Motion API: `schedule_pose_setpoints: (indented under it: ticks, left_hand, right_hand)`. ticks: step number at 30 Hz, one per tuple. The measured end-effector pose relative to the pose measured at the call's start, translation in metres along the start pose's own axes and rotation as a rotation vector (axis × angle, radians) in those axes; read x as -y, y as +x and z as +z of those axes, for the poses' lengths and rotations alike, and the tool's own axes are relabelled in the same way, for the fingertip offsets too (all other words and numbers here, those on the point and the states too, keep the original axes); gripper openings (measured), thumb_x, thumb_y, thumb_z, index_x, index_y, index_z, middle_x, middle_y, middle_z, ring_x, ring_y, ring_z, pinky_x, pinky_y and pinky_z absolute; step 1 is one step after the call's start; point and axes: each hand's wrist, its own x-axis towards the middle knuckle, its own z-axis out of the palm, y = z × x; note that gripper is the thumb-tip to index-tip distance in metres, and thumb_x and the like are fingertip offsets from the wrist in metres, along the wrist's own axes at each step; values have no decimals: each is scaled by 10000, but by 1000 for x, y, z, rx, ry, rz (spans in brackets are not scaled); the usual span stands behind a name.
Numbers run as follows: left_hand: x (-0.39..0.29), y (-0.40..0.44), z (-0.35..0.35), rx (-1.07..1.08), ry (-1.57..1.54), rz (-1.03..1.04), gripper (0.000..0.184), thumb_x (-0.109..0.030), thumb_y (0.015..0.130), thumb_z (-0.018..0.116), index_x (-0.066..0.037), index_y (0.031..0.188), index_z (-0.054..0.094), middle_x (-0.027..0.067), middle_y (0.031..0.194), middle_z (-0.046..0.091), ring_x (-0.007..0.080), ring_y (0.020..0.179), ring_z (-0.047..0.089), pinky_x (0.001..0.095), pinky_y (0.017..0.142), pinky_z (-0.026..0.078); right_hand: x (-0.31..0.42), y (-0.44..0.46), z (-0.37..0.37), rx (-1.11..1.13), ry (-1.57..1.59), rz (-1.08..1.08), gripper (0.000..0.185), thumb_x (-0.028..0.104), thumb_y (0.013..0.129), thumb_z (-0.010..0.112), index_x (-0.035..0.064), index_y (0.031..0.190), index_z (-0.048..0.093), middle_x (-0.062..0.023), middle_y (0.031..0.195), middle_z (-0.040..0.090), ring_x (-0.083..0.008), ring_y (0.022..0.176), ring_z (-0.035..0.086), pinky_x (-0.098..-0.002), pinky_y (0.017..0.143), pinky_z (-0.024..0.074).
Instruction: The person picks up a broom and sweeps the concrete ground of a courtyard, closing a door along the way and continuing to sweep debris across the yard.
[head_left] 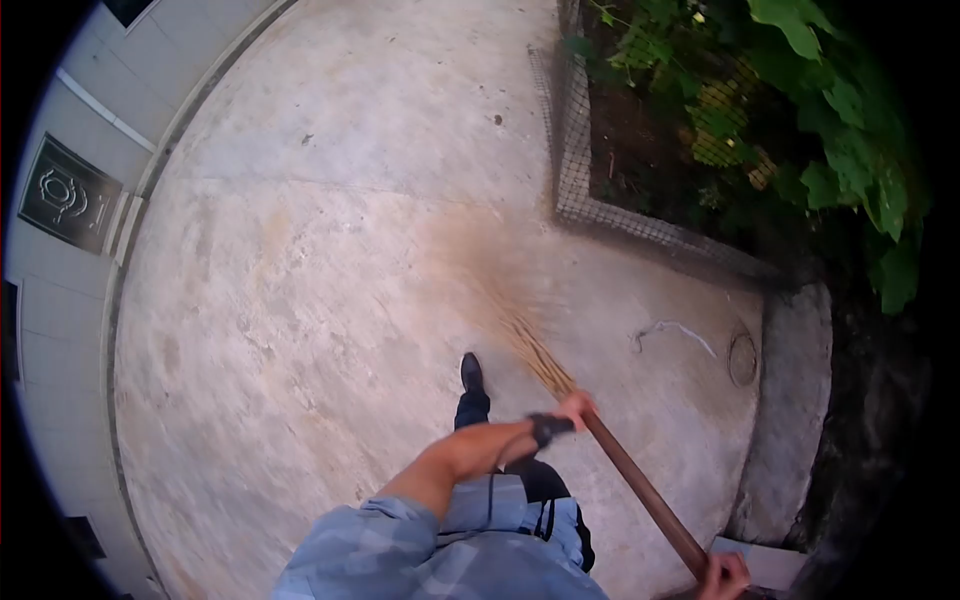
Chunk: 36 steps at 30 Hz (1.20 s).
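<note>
- From my end of the head camera, the left hand (pixel 577 406) has its fingers closed around the broom (pixel 640 480), where the brown handle meets the bristle stalks
- The right hand (pixel 724 576) grips the handle's other end, low in my view; the bottom edge cuts this hand off, and I cannot make out every finger
- The broom slants across the concrete ground (pixel 250 400), bristles up and left of the handle in my view; their far ends blur into a tan smear, so I cannot tell where they touch
- I see one dark shoe (pixel 472 373) left of the broom; the other foot is hidden from me
- A dark band (pixel 550 429) circles the left wrist, too blurred for me to read any marking
- A dark panel (pixel 65 192) on the pale wall (pixel 60 310) carries a raised curling ornament; I can't make out lettering
- A pale cord (pixel 685 333) and a thin coil (pixel 742 359) lie right of the bristles
- Leafy plants (pixel 850 130) stand behind mesh (pixel 640 228), their right side lost in the lens's black rim
</note>
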Motion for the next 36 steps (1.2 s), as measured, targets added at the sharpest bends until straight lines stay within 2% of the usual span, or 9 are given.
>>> schedule_pose_setpoints:
  ticks: [2,4,5,6,9,13,20,28,36]
  left_hand:
    - [55,-19,-123,-266,384,93,180,-194,604,687,-66,716,630,78,686,576,223,674,567,329,625,455]
    - [99,-29,-236,-908,-502,-434,128,-102,748,489,-75,632,538,87,604,542,198,496,509,313,436,417]
    - [19,-50,-275,-815,508,-529,167,-82,779,427,-97,621,480,53,525,461,185,448,453,331,402,380]
    - [2,-55,-307,-826,524,-499,167,-82,779,427,-97,621,480,53,525,461,185,448,453,331,402,380]
    - [-45,-75,-389,-1271,-871,-175,142,-79,780,429,-103,644,397,31,484,362,195,410,395,336,397,389]
    - [-176,-111,-356,-1473,-1068,-83,124,-88,809,471,-61,699,420,54,565,414,200,502,436,343,486,430]
    - [-181,-178,-273,-1726,-1430,349,169,-75,741,469,-92,593,389,27,528,394,161,498,401,296,532,391]
    - [-101,-266,-133,-2201,-1661,766,174,-73,670,493,-119,541,387,2,477,404,161,449,422,257,475,397]
    - [-42,-194,-84,-2412,-1477,792,152,-126,669,492,-119,544,406,24,509,441,184,519,462,316,557,422]
  right_hand:
    - [28,50,96,-15,166,-137,57,13,697,549,-24,655,543,-109,623,520,-194,585,498,-293,510,379]
    - [40,85,194,6,209,-214,12,3,694,580,6,683,580,-106,620,515,-216,579,524,-290,504,408]
    - [68,98,229,64,269,-177,13,12,702,586,15,690,583,-105,649,531,-210,566,524,-275,464,402]
    - [91,112,252,69,343,-181,21,17,709,591,17,690,583,-98,665,538,-204,544,518,-261,435,396]
    - [96,150,293,24,402,-338,62,46,696,607,-3,677,575,-85,598,515,-173,540,511,-279,494,405]
    - [114,178,276,84,564,-223,53,9,679,601,-7,637,574,-60,617,557,-125,577,539,-241,523,417]
    - [152,278,285,-121,487,-437,149,103,733,595,7,639,531,-16,589,511,-81,558,472,-219,503,370]
    - [297,260,362,1344,1309,-143,54,24,755,520,5,804,507,-23,512,437,-153,497,480,-414,665,478]
    - [328,251,362,1540,1025,-224,61,-43,755,515,0,797,504,-57,564,507,-121,481,480,-343,619,483]
